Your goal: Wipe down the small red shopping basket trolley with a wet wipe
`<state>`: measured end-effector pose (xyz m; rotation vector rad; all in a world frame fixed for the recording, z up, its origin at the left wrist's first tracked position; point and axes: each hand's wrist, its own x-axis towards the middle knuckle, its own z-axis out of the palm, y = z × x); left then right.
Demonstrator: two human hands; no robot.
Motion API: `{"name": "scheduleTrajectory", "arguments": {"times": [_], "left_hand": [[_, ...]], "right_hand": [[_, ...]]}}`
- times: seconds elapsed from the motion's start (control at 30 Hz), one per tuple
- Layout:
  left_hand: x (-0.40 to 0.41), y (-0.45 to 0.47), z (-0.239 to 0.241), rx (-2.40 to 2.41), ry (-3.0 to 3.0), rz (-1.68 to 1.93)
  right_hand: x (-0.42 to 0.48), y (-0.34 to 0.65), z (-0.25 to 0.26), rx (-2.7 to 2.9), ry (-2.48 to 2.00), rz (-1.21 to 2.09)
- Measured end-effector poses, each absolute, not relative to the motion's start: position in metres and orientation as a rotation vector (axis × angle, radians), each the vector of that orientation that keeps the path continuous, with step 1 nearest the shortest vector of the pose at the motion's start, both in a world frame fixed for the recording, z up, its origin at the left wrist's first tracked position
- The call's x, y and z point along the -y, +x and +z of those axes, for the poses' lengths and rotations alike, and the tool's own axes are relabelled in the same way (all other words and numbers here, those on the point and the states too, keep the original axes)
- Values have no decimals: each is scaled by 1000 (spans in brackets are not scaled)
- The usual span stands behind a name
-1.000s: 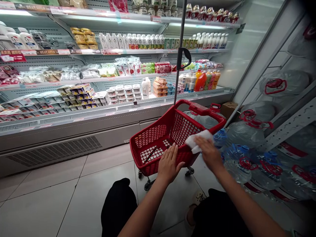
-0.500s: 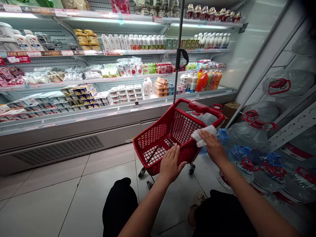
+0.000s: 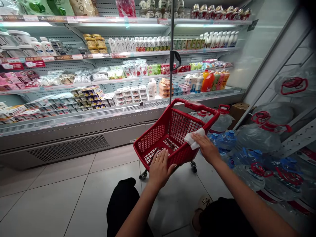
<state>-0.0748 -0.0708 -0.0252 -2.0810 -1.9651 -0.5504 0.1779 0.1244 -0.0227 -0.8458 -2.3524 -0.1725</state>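
Observation:
A red plastic shopping cart [image 3: 160,133] with grid walls stands on small casters in front of me. My left hand [image 3: 161,168] rests over its near rim with fingers stretched out and the thumb apart, holding nothing. Pressed under the fingers of my right hand [image 3: 206,146] is a white wipe [image 3: 193,138], which lies against the cart's right-side rim. Part of the wipe is hidden by those fingers. A red handle bar [image 3: 195,106] spans the cart's far end.
Behind the cart runs a refrigerated display [image 3: 81,115] stocked with dairy and drinks. A grey pole [image 3: 172,33] with a black curved handle [image 3: 177,61] rises behind the cart. Large water bottles [image 3: 251,164] crowd the right side, near a cardboard box [image 3: 238,110].
My right hand has slid the wipe left and slightly down in view along the rim. My left hand also sits further left and lower. The view has shifted, and the cart appears slightly turned.

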Motion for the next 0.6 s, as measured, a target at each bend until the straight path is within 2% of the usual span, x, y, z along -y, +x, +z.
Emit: {"name": "scheduleTrajectory", "arguments": {"times": [0.27, 0.5, 0.6], "left_hand": [[77, -80, -42, 2004, -2043, -543], [87, -87, -36, 1879, -2120, -495], [88, -82, -38, 1896, -2078, -514]], "right_hand": [[-54, 114, -53, 2488, -595, -38], [-105, 131, -36, 2387, -748, -83], [-88, 114, -42, 2372, -746, -94]]}}
